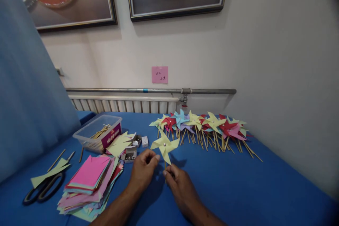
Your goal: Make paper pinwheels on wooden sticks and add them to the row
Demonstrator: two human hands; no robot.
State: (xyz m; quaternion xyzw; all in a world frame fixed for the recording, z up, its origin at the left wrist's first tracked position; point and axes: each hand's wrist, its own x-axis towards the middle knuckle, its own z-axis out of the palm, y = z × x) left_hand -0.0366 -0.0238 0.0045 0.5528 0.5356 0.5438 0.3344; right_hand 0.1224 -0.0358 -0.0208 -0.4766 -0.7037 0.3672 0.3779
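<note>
A pale yellow paper pinwheel [165,144] with a shiny pin at its centre stands upright on a thin wooden stick. My right hand [180,182] pinches that stick below the paper blades. Just left of the pinwheel is my left hand [143,170], its fingers curled in and its thumb toward the blades. Nothing shows in its fingers, and it seems apart from the paper. Behind lies a row of finished pinwheels [213,122] in yellow, red, blue, pink and purple, their sticks toward me.
To the left are a stack of coloured paper [90,173], black-handled scissors [50,187] under a yellow paper piece, and a clear plastic box [84,136] of sticks. Small boxes of pins [130,156] sit near my left hand. A radiator [127,105] lines the wall beyond the blue table.
</note>
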